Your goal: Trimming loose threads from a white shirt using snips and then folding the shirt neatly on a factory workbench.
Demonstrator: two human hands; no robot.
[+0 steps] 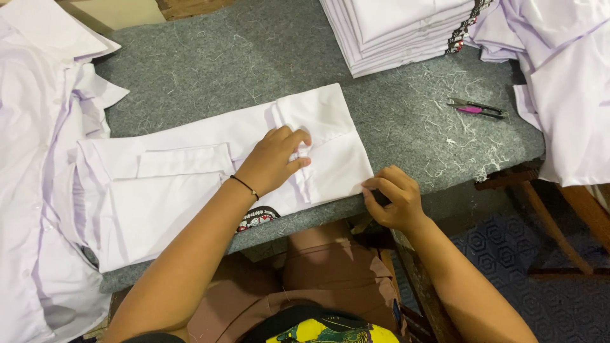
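A white shirt [190, 178] lies partly folded on the grey felt table [254, 57], its collar end toward the right. My left hand [274, 160] presses down on the shirt near the collar, fingers bent and pinching a small fold of cloth. A thin black band circles that wrist. My right hand [393, 198] is at the table's near edge and pinches the shirt's right corner between thumb and fingers.
A stack of folded white shirts [406, 28] stands at the back. Loose white shirts hang at the left [38, 190] and right [565, 76]. Small thread snips with a pink handle [475, 109] lie on the felt at right, among thread scraps.
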